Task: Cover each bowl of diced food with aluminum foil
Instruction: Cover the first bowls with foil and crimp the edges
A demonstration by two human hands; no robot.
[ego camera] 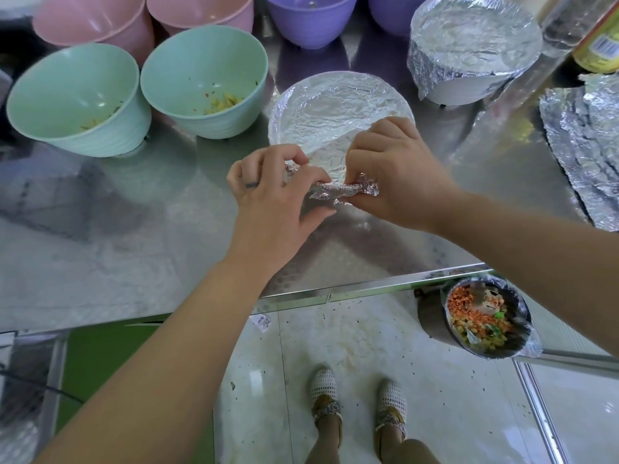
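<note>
A bowl covered with aluminum foil (335,105) stands mid-table. At its near rim, my left hand (271,195) and my right hand (395,175) both pinch the crumpled foil edge (341,190), which is bunched between them. A second foil-covered white bowl (469,51) sits at the back right. Two mint green bowls (73,98) (204,78) with a few yellow food bits stand uncovered at the left. A loose foil sheet (582,145) lies at the right edge.
Pink bowls (93,21) and purple bowls (311,18) line the back. A bottle (599,45) stands at the far right. Below the steel table's front edge (368,286) is a lined bin (485,323) with diced food scraps.
</note>
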